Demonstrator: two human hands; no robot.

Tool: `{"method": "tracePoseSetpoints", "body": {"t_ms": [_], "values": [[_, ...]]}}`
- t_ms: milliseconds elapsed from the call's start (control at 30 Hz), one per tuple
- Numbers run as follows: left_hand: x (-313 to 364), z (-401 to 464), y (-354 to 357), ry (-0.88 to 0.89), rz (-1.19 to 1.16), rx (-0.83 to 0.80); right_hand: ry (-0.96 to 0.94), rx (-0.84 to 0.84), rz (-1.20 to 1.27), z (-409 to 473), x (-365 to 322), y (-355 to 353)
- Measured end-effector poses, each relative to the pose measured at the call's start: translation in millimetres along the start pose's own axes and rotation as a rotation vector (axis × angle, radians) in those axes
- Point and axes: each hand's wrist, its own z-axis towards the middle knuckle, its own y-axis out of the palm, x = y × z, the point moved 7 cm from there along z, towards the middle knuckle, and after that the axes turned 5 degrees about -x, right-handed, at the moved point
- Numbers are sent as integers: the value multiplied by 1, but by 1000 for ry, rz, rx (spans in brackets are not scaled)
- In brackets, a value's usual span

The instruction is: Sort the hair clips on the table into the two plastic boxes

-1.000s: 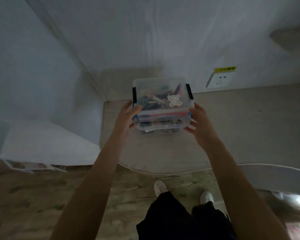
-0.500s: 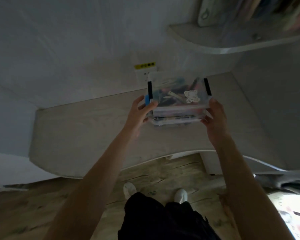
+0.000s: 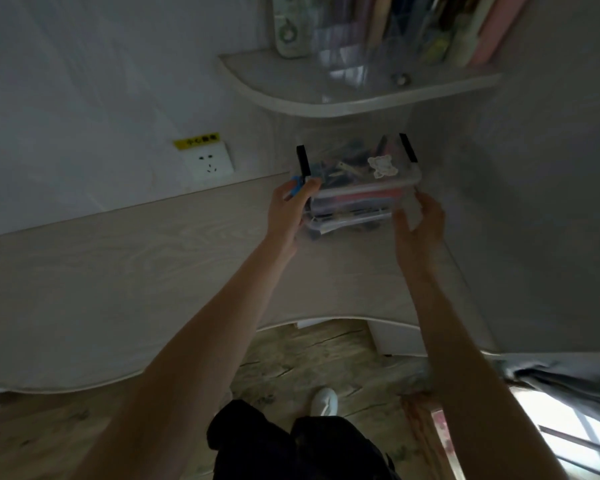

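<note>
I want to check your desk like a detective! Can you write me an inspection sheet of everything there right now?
Surface: pale wood-grain desk, corner by the wall.
Job's things: two clear plastic boxes, stacked, lids on, hair clips inside; bear sticker on the top lid.
Clutter: nothing seen loose on the desk.
Hands: left hand grips the stack's left end; right hand is beside the right end, fingers relaxed, contact unclear.
Cables: nothing seen.
Surroundings: wall socket with a yellow label, corner shelf holding books, wooden floor, window lower right.
</note>
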Motion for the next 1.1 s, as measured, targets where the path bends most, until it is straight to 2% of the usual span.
{"method": "tracePoseSetpoints", "body": {"t_ms": [100,167,267,400,533,667,833,1000,1100], "values": [[1,16,22,13,-18,-19,-136,-101,-293,-5,7,12],[-1,24,35,12,-33,-34,-124,-220,-398,3,15,27],[2,32,50,2,-22,-52,-114,-262,-457,21,23,35],[6,42,62,-54,-123,-69,-116,-284,-496,46,26,34],[10,53,65,-62,-152,-16,-125,-298,-525,61,26,39],[6,62,67,-53,-143,-33,-86,-286,-521,63,30,45],[6,57,62,-22,12,-63,-126,-207,-500,60,16,31],[2,41,36,97,168,55,-246,114,-316,37,-15,-6],[-2,25,17,193,211,92,-232,213,-197,18,-28,-21]]}}
